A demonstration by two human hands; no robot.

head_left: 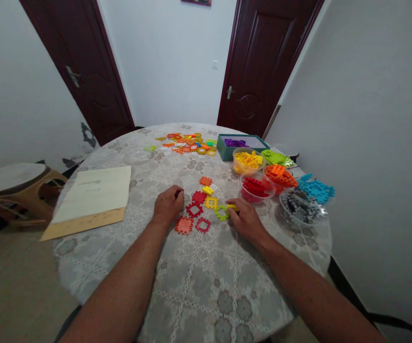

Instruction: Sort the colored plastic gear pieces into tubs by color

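Observation:
My right hand (pixel 244 218) pinches a small yellow plastic piece (pixel 232 207) between thumb and fingers. Just left of its fingertips lies a lime-green notched square frame (pixel 221 213). My left hand (pixel 169 205) rests on the table with its fingers curled in, and no piece shows in it. Between the hands are a yellow window-like square (pixel 211 203), a solid red square (pixel 199 196), a red frame with a diamond-like opening (pixel 194 210), another red frame (pixel 202 225) and a salmon square (pixel 184 225). Farther off lie an orange square (pixel 205 181) and a yellow piece (pixel 208 190).
On the right stand tubs of red pieces (pixel 257 187), yellow pieces (pixel 248 160), orange pieces (pixel 280 176) and grey pieces (pixel 303 206), beside blue pieces (pixel 316 188). A green box (pixel 224 150) holds purple pieces. Mixed pieces (pixel 188 143) lie behind; paper sheets (pixel 95 193) lie left.

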